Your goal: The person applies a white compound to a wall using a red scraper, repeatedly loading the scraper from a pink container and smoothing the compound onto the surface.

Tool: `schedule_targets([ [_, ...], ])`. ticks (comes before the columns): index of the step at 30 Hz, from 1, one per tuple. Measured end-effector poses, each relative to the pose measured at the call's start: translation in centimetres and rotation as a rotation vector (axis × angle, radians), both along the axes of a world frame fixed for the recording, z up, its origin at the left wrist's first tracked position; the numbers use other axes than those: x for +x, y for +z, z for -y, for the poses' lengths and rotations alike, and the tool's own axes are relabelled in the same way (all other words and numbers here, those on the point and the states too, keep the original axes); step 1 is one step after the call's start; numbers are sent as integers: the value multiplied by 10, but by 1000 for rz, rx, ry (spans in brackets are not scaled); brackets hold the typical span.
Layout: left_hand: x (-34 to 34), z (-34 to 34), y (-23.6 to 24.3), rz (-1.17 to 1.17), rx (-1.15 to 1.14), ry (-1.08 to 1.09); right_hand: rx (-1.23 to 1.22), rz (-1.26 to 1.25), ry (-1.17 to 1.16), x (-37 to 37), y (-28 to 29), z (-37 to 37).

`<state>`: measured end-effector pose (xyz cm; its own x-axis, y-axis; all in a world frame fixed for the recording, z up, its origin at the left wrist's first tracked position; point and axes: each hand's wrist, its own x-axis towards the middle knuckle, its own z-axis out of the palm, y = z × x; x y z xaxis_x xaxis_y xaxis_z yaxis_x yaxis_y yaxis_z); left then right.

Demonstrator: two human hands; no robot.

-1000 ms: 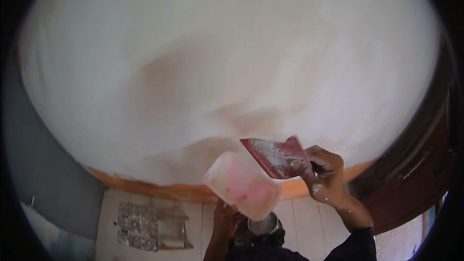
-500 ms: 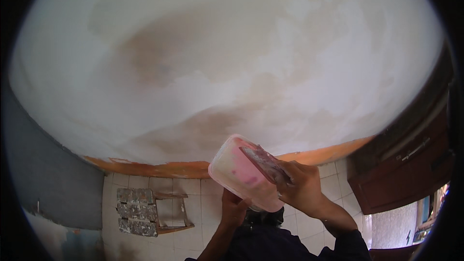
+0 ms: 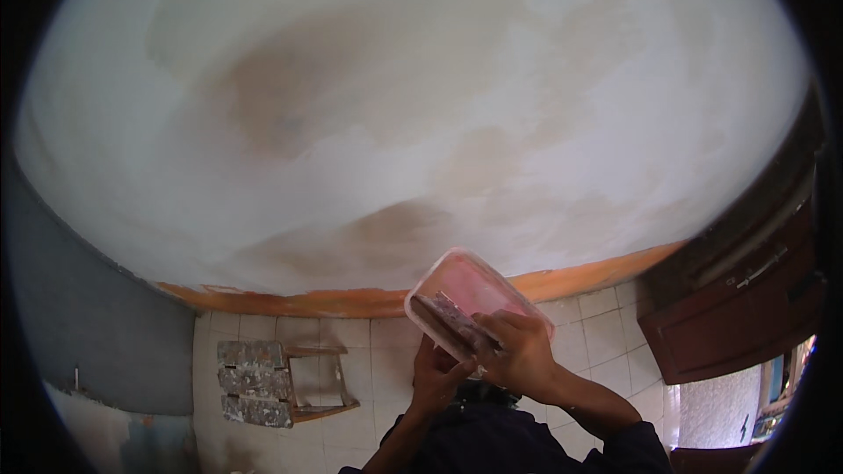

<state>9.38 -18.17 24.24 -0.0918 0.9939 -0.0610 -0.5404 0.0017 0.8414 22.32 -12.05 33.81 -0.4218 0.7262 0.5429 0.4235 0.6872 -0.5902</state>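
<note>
A pink rectangular plastic tub (image 3: 496, 285) is held tilted in front of my body, close to the wall. My left hand (image 3: 439, 377) grips its near lower edge, with the thumb on the rim. My right hand (image 3: 525, 358) is closed around a wide, flat putty knife (image 3: 450, 323) smeared with pale paste. The blade lies over the left part of the tub, along its near-left rim. Whitish residue coats the tub's inside; the knife and my right hand hide part of it.
Ahead rises a wall (image 3: 527, 140) coated in patchy white and beige, with an orange strip (image 3: 307, 304) along its base. A paint-spattered wooden stool or stepladder (image 3: 255, 382) rests on the tiled floor (image 3: 378, 426). A grey surface (image 3: 105, 290) stands left, dark red-brown wooden furniture (image 3: 729, 329) right.
My right hand has brought the putty knife from the tub's right side to its left rim. The tub has shifted slightly right and turned, and my left hand has moved right with it.
</note>
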Motion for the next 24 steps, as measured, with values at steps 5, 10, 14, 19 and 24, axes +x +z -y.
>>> schedule_targets([
  [5,-1,3,-6,20,22,-5,-327,-17,-38,5,-1,2],
  [10,-3,6,-15,-26,-4,0,-579,-21,-29,20,12,-7],
  [14,-5,5,-15,228,-75,0,-665,-208,-46,32,17,-14],
  [19,-4,4,7,263,-210,19,-726,-352,-114,52,22,-30],
  [24,-9,4,14,263,-252,-28,-1006,-650,-62,67,13,-44],
])
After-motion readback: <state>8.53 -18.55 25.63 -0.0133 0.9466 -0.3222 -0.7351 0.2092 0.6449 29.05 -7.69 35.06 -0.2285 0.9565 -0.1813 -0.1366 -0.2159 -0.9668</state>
